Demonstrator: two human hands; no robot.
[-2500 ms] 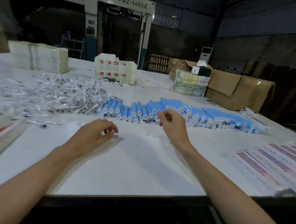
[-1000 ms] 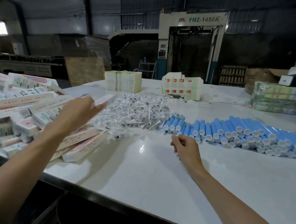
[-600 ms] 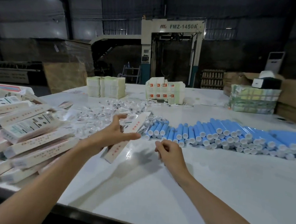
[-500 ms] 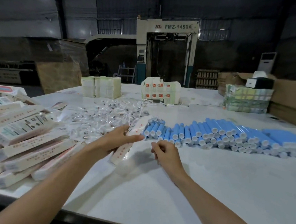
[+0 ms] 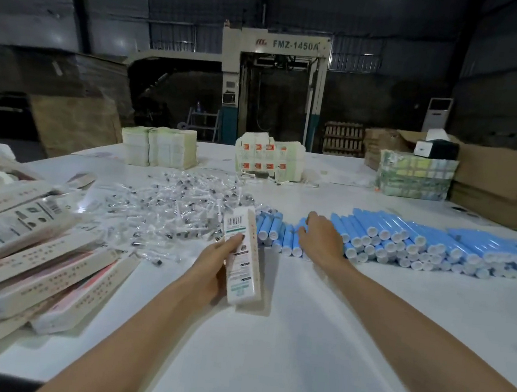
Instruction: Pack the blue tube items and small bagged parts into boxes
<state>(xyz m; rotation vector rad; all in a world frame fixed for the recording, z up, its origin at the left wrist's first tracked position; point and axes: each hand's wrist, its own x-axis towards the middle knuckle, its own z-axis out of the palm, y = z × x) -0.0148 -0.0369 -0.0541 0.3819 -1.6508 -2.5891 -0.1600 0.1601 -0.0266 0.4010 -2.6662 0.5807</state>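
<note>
White tabletop (image 5: 299,343) fills the near view, with dim workshop space behind it. A long narrow box (image 5: 243,255) is gripped by the left hand (image 5: 211,270), fingers and thumb wrapped round its lower half, so that it stands nearly upright just above the surface. Just beyond and to the right of it, the right hand (image 5: 321,237) is laid on the stacked row of blue tubes (image 5: 405,240), fingers bent down over them; whether one tube is actually pinched cannot be told.

The tubes are piled loosely in layers, so if one is drawn from low in the stack, its neighbours could be set rolling toward the person. Since the box is held one-handed and low, it could twist when a tube is pushed in. The small bagged parts (image 5: 170,205), heaped beyond the left hand, are clear and tangled; several might be lifted at once. Other boxes (image 5: 37,255) lie piled left of the left hand.
</note>
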